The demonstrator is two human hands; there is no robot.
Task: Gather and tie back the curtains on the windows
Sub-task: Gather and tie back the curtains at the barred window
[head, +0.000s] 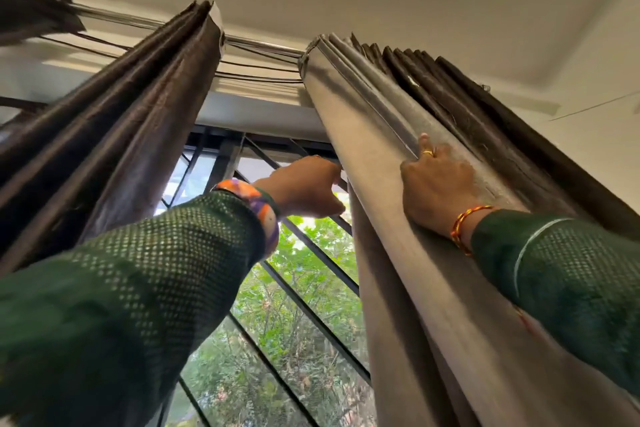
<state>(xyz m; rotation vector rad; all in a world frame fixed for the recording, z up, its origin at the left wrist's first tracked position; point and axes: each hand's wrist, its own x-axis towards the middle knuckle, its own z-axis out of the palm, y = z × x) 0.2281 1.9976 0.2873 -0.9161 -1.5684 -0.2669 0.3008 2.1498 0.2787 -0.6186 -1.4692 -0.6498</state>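
Daylight and green foliage fill the barred window [277,288] beneath a white ceiling, as a person in green mesh sleeves reaches up to the right-hand curtain [398,253], seen from below. That grey panel hangs from the metal rod [263,45] and is already bunched toward the right side of the opening, its pleats stacked tight at the top. A second, darker curtain [131,121] hangs well apart to the left, also drawn into folds, and a further scrap of dark fabric shows at the upper left corner.

The left hand [308,189], a bright bangle at its wrist, reaches to the curtain's inner edge with fingers curled at the hem; it appears to pinch that edge, though the fingertips lie behind the cloth. The right hand [438,187], wearing a gold ring and a red-and-yellow wrist thread, lies on the front of the folds with its fingers bent into a pleat, apparently gripping it.

By the look of things the gathering step is in hand, with no tying begun. The next move likely calls for drawing the inner edge across to the bunched pleats and working down to where a tie could go round the bundle.

No tie-back, cord or hook is visible. The curtain's lower part runs out of frame, both forearms are blurred, and the rod's rings are hidden by fabric.
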